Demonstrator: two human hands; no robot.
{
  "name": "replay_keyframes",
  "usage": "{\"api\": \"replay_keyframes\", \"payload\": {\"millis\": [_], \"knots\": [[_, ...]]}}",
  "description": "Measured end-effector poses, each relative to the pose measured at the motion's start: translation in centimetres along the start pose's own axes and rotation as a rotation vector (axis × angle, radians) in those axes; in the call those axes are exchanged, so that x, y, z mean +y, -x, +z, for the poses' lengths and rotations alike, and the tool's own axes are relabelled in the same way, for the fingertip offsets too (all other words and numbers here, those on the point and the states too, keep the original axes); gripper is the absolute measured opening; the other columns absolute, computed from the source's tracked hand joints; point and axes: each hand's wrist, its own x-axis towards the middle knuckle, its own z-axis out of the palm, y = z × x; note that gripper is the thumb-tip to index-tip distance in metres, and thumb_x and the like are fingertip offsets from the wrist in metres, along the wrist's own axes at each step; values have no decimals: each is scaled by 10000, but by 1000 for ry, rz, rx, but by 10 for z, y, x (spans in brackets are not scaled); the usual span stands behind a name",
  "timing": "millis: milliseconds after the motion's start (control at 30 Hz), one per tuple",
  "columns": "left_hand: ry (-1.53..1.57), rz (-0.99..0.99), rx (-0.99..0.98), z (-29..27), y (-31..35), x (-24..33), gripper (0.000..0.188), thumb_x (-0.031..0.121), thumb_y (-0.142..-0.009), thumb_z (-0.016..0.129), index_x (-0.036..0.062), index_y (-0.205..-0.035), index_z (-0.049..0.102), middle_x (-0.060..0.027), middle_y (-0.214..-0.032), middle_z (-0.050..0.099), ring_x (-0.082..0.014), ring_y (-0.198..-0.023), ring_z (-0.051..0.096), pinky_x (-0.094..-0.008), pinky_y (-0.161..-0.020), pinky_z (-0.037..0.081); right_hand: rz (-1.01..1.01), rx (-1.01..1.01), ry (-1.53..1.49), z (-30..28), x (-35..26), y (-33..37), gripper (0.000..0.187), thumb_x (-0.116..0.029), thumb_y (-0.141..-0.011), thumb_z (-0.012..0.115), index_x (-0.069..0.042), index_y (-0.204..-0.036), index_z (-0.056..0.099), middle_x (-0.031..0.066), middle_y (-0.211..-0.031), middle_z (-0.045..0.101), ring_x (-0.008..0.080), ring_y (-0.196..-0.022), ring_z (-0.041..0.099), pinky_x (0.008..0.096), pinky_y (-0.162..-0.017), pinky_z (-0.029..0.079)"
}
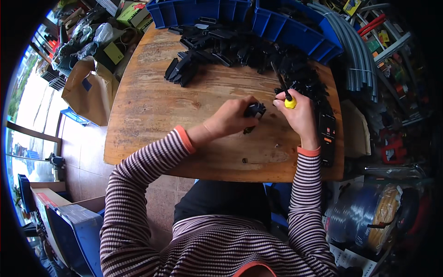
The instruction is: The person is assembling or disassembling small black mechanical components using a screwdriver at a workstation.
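Above the middle of the wooden table, my left hand is closed around a small black plastic part. My right hand, a short way to its right, grips a screwdriver by its yellow handle. The dark shaft points up and away, toward the far side, apart from the part in my left hand. A heap of similar black plastic parts spreads across the far side and down the right of the table.
Two blue bins line the table's far edge. At the right edge lies a black phone with a lit screen. A brown paper bag stands left of the table, and grey tubing hangs at the far right.
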Motion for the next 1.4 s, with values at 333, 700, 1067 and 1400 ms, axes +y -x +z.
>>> {"api": "replay_keyframes", "payload": {"millis": [333, 700, 1067, 1400], "knots": [[-481, 494, 174, -13, 30, -36, 412, 126, -720, 703, 18, -1098, 580, -146, -1078, 555, -298, -943, 578, -384, -827, 499, -86, 73, -62, 45, -11, 8, 141, -82, -800, 721, -13, -866, 618, 123, -765, 669, 233, -684, 664, 302, -606, 494], [-602, 594, 18, -5, 43, -68, 388, 94, -726, 609, -17, -1095, 561, -120, -1011, 538, -263, -917, 559, -338, -783, 505, -261, 67, 151, 86, -19, -5, 132, -22, -773, 694, -34, -840, 581, 120, -783, 632, 319, -704, 626, 351, -591, 482], [-587, 605, 60, -2, 35, -77, 343, 101, -743, 585, -27, -1060, 561, -116, -948, 528, -256, -877, 556, -323, -768, 502, -342, -6, 268, 95, -12, -10, 150, 28, -749, 674, -31, -846, 576, 126, -830, 628, 332, -747, 623, 356, -618, 494], [-602, 591, 44, 5, 29, -57, 360, 106, -724, 613, -19, -1058, 565, -116, -933, 527, -264, -866, 556, -332, -768, 501, -214, 222, -572, 72, -31, -40, 82, -29, -826, 663, -16, -849, 585, 53, -831, 659, 150, -708, 622, 277, -620, 481]]}}
